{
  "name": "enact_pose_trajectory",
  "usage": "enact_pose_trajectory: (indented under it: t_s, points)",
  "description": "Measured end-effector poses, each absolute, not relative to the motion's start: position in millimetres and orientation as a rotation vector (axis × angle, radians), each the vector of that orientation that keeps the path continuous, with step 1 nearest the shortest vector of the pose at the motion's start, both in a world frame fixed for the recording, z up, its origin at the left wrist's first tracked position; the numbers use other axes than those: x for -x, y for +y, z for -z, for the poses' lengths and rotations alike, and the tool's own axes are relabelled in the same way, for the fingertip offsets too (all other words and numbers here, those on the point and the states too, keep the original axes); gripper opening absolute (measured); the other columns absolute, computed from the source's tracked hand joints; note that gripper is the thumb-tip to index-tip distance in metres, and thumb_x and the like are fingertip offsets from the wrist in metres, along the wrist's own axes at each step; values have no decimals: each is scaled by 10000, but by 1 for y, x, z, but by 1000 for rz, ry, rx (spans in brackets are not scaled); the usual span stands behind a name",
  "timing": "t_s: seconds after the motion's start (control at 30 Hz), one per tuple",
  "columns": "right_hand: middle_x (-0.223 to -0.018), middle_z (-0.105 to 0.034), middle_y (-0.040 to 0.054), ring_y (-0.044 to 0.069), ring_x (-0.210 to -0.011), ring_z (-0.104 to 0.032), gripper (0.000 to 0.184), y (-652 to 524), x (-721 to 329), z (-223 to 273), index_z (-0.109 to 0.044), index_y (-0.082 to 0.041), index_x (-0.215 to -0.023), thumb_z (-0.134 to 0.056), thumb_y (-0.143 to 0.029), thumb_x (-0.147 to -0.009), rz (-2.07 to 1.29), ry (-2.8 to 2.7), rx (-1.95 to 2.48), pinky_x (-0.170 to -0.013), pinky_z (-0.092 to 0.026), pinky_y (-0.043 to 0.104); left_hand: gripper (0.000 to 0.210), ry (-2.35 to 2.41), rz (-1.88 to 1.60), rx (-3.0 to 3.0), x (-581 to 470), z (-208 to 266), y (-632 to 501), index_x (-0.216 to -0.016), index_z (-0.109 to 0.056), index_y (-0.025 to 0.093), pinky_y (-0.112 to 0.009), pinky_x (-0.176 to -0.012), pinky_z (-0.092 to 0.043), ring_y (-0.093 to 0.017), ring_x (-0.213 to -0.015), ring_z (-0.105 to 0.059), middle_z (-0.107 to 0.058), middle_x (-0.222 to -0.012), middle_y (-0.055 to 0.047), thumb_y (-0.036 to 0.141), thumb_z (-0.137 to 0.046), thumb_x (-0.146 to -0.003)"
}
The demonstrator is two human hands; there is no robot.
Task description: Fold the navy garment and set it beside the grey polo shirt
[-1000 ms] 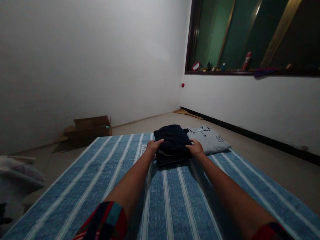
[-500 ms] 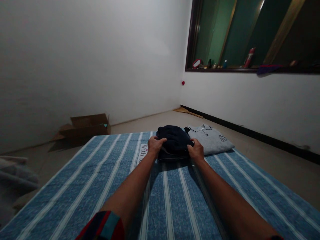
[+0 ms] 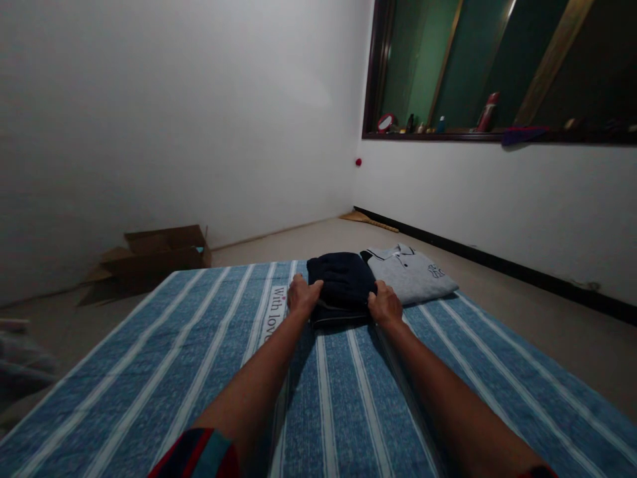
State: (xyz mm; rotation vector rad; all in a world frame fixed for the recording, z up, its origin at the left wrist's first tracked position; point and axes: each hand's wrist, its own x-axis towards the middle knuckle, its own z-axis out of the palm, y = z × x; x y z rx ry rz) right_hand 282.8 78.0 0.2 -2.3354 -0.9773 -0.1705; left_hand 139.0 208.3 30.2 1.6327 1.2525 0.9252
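Note:
A dark navy garment (image 3: 343, 279), folded into a compact bundle, lies on the blue striped bedspread (image 3: 199, 372) near its far edge. At the bundle's left side my left hand (image 3: 302, 295) is closed on its near corner, thumb on top. My right hand (image 3: 386, 304) pinches the opposite near corner. The layers beneath show along the near edge, and I cannot tell which kind of garment it is. A folded grey polo shirt (image 3: 411, 275) with dark trim and a chest emblem lies just right of the bundle.
An open cardboard box (image 3: 159, 259) stands on the floor beyond the left far corner. A straw broom (image 3: 368, 220) lies by the wall corner. Bottles and a round mirror (image 3: 385, 123) line the window sill. A greyish heap (image 3: 24, 358) sits at the left edge.
The navy garment's top layer now lies flatter, with both hands lower against its sides. The whole view has shifted slightly.

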Motion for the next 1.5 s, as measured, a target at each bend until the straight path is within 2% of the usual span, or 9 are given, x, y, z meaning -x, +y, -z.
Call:
enact_pose_trajectory:
  t_s: [0.07, 0.13, 0.27, 0.33, 0.47, 0.67, 0.93, 1.17, 1.5]
  points:
    - [-1043, -583, 150, 267, -989, -533, 265, 78, -275, -9, -581, -153, -1078, -464, -229, -853, 235, -1038, 2347, -806, -382, 363, 554, 1223, -1014, -1870, -141, -37, 200, -1256, -475, 173, -451, -1050, -300, -323, -1336, -297, -443, -1382, -143, 240, -611, -723]
    - [-1079, -566, 131, 265, -1050, -486, 237, 82, -267, -18, -590, -176, -1049, -470, -275, -871, 288, -1138, 2325, -865, -352, 375, 507, 1151, -1059, -2244, -145, -40, 192, -1298, -455, 184, -450, -1093, -232, -288, -1362, -250, -356, -1454, -123, 214, -529, -797]
    - [-1226, -517, 90, 244, -1140, -418, 318, 97, -257, -21, -557, -240, -1154, -447, -401, -903, 369, -1400, 2262, -936, -306, 378, 398, 1068, -836, -2706, -152, -33, 190, -1267, -498, 209, -505, -1073, -239, -293, -1381, -202, -289, -1495, -111, 275, -441, -879]
    - [-1288, -487, 95, 272, -1182, -384, 378, 103, -253, -13, -519, -264, -1231, -401, -444, -920, 390, -1499, 2288, -945, -290, 429, 373, 1076, -655, -2736, -154, -27, 195, -1243, -518, 229, -545, -1055, -250, -310, -1377, -211, -316, -1483, -107, 316, -422, -893]
    - [-1223, -544, 100, 300, -1171, -392, 408, 105, -249, 7, -501, -290, -1269, -369, -472, -929, 364, -1570, 2338, -964, -238, 515, 384, 1064, -495, -2733, -154, -16, 202, -1249, -514, 216, -570, -1039, -262, -324, -1377, -210, -304, -1481, -140, 320, -442, -886]
    - [-1260, -524, 119, 309, -1175, -389, 438, 103, -248, 18, -475, -282, -1303, -368, -479, -926, 409, -1565, 2339, -971, -217, 537, 397, 1076, -510, -2691, -154, -5, 203, -1264, -494, 222, -533, -1051, -273, -320, -1378, -210, -277, -1495, -130, 332, -468, -882]
    - [-1321, -491, 130, 329, -1216, -367, 458, 105, -246, 28, -470, -265, -1319, -378, -472, -921, 473, -1541, 2327, -994, -193, 553, 454, 1056, -538, -2672, -154, 3, 205, -1319, -442, 176, -489, -1046, -309, -326, -1393, -154, -238, -1505, -166, 318, -460, -889]
    - [-1317, -491, 138, 314, -1220, -366, 459, 105, -245, 30, -473, -249, -1318, -373, -461, -923, 481, -1538, 2303, -1005, -191, 541, 437, 1051, -567, -2671, -152, 1, 204, -1299, -461, 187, -485, -1065, -291, -321, -1389, -174, -272, -1497, -141, 318, -466, -882]
    - [-1314, -497, 158, 302, -1226, -380, 447, 99, -241, 27, -490, -191, -1299, -383, -419, -929, 515, -1530, 2275, -1022, -199, 524, 466, 1046, -564, -2661, -152, 0, 205, -1327, -437, 151, -471, -1073, -267, -335, -1391, -154, -252, -1497, -173, 322, -448, -894]
